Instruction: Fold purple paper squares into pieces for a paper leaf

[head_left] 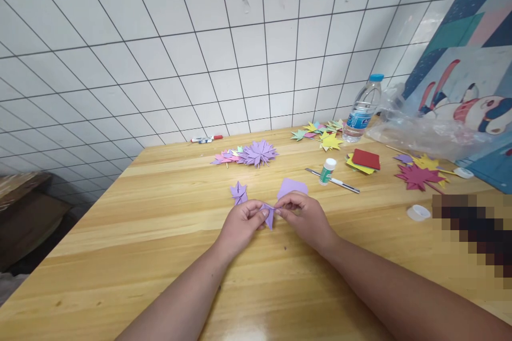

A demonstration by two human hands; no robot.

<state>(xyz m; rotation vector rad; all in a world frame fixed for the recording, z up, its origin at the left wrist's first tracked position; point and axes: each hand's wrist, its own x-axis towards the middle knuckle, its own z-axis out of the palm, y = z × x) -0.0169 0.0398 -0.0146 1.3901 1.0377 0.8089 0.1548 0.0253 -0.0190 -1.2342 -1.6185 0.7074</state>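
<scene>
A small folded piece of purple paper [269,218] is pinched between my two hands, its pointed end hanging downward. My left hand [245,222] grips its left side with thumb and fingers. On the other side, my right hand [302,217] pinches the upper right edge. Just behind my right hand lies a flat purple paper sheet [293,187], partly covered by the fingers. Beyond my left hand rests a folded purple paper piece with points [239,192]. Farther back sits a large purple paper flower [258,153] beside pink folded paper [227,156].
To the right are a glue stick [327,171], a box cutter [347,186], stacked coloured paper [365,160] and a white cap [418,213]. A water bottle [363,109] stands near the tiled wall [240,53]. Paper stars [330,141], a dark red star [418,176] and markers [207,139] lie around.
</scene>
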